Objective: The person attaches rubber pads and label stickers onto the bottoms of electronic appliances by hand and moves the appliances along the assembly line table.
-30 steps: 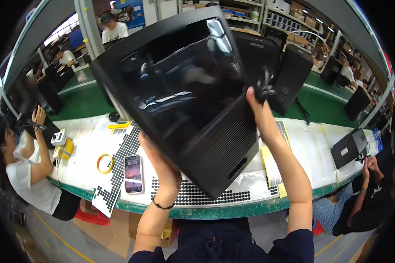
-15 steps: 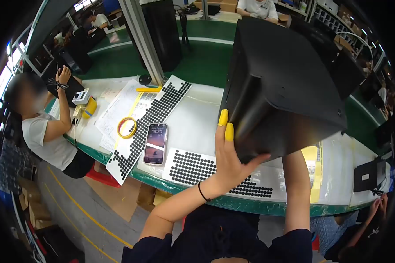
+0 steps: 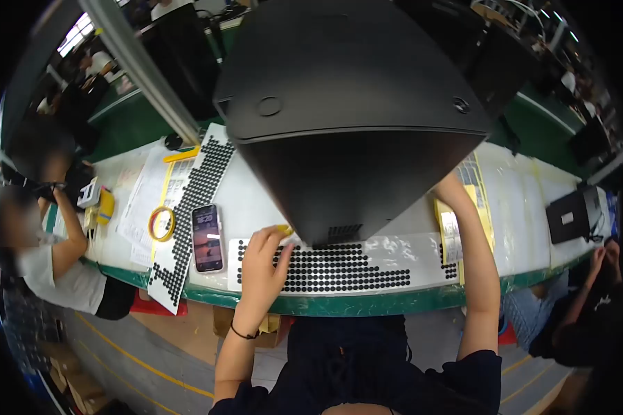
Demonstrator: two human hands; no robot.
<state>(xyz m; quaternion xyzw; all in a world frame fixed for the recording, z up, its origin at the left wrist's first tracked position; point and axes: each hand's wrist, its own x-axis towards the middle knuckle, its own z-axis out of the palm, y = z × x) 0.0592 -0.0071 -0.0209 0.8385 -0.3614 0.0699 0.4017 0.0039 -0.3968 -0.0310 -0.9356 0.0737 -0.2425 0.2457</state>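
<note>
A large black box-shaped casing [image 3: 353, 173] stands tilted over the middle of the bench, with a round mark and a round fitting on its upper face. My left hand [image 3: 262, 266], yellow covers on its fingertips, is beside the casing's lower left edge, thumb apart from the fingers and nothing seen in it. It overlaps the left end of a white sheet of black round dots [image 3: 339, 268]. My right hand [image 3: 451, 188] is at the casing's right side, its fingers hidden behind it. A phone [image 3: 208, 238] lies to the left, beside a long dotted sheet [image 3: 199, 183].
A yellow tape roll [image 3: 161, 223], papers [image 3: 138, 200] and a yellow-and-white device [image 3: 100, 204] lie on the left. Yellow-backed label sheets [image 3: 450, 235] are near my right forearm. A metal post [image 3: 142, 69] rises behind. Co-workers sit at both sides; a dark box [image 3: 567, 216] is far right.
The casing has turned and come down toward the middle, its upper face now toward me. My left hand has left its side and moved down and left. The view has shifted.
</note>
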